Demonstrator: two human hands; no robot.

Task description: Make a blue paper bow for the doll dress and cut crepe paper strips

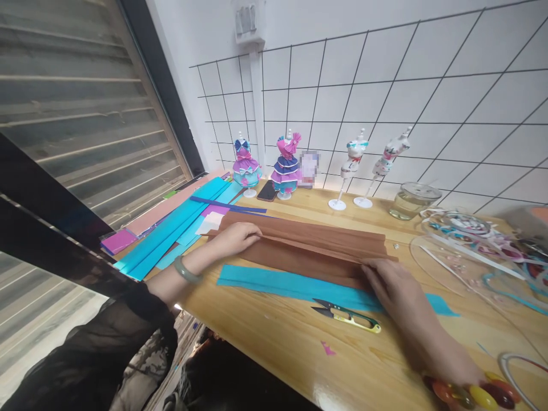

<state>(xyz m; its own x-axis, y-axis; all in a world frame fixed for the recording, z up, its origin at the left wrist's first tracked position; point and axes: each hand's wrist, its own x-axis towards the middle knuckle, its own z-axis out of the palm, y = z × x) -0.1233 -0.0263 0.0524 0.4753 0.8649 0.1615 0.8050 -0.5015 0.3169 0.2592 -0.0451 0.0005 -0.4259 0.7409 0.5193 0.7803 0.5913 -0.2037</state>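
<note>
A long, folded sheet of brown crepe paper (308, 240) stretches across the wooden table (265, 337). My left hand (240, 237) pinches its fold near the left end, thumb and fingers pressed together. Toward the other end, my right hand (394, 288) grips the same fold, its fingertips on the paper. A blue crepe strip (265, 281) lies flat along the near side of the brown sheet, partly covered by my right hand. Just in front of that strip rest thread snips (346, 317) with dark blades and a yellowish handle.
More blue crepe paper (180, 225) is piled at the left. Behind stand two small dressed mannequins, one in a tiered dress (286, 165), and two barer mannequins, one in front (355, 160). A jar (413, 201) and tangled ribbons (479, 234) occupy the right. A pink scrap (328, 349) lies nearby.
</note>
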